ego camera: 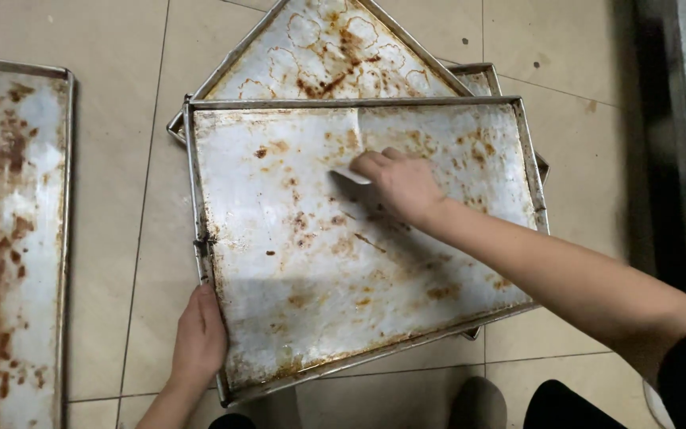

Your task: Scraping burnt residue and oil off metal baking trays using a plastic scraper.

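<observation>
My left hand [198, 343] gripped the near left rim of the top baking tray [279, 262], fingers curled over the edge, holding it steady. My right hand [400, 184] lay on the tray's upper middle, closed round a small pale scraper [352, 175] whose edge met the metal; how tightly the fingers pinched it I could not tell, as the hand hid most of the tool. The tray sat on a stack of like trays [323, 52], the one beneath turned at an angle, all on the tiled floor [121, 199]. Brown baked-on residue was scattered over the tray, heaviest along the near rim and lower left corner; a cleaner band showed near the top by the scraper. A further soiled tray [9, 238] lay well apart to the left. In my judgement the step in hand was scraping residue loose, and it was far from finished. The next stroke called for firm downward pressure with the blade kept flat, the left hand bracing against slip, and working toward the crusted near edge.
</observation>
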